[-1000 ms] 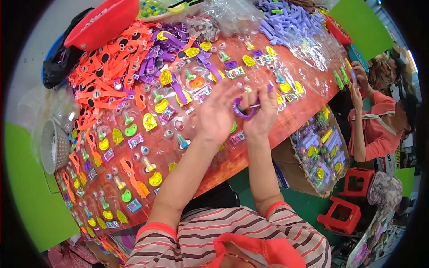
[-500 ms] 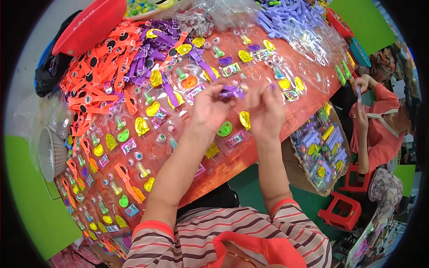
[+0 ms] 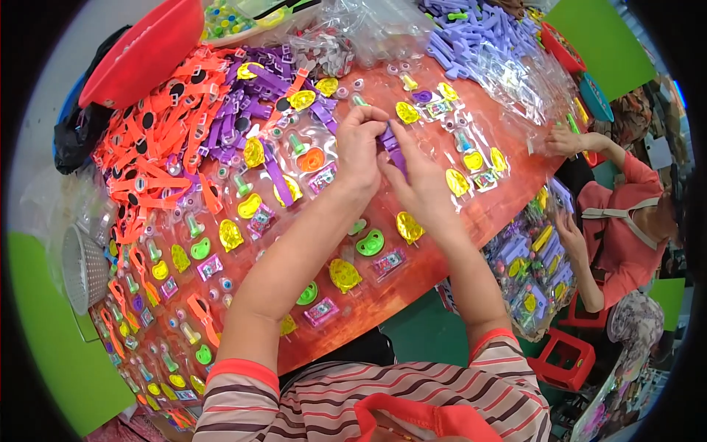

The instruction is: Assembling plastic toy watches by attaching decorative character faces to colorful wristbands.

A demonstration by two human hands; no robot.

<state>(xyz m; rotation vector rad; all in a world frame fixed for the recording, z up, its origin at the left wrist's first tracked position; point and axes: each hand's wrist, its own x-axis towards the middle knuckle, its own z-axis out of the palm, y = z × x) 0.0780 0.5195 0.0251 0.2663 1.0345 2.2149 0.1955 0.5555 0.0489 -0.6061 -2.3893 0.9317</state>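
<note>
A purple toy watch strap (image 3: 395, 151) is pinched between my two hands over the middle of the table. My left hand (image 3: 359, 151) is closed, gripping its upper end. My right hand (image 3: 418, 180) is closed on the strap's other side, thumb and fingers pressed along it. Beneath and around them lie clear plastic blister trays with small toys: a green pacifier (image 3: 370, 242), a yellow egg-shaped piece (image 3: 409, 227), a candy packet (image 3: 388, 263) and an orange pacifier (image 3: 311, 160). Beyond my left hand is a heap of purple straps (image 3: 247, 110).
Orange straps (image 3: 158, 144) are heaped at the left, below a red basin (image 3: 140, 55). Lilac toy pieces (image 3: 479, 37) and clear plastic sheets (image 3: 508, 70) lie far right. A co-worker (image 3: 618, 221) sits right, beside a carton of filled packs (image 3: 530, 272).
My hands have come together, and the purple strap now stands more upright between them. The co-worker's hands have parted, one to the table edge and one over the carton.
</note>
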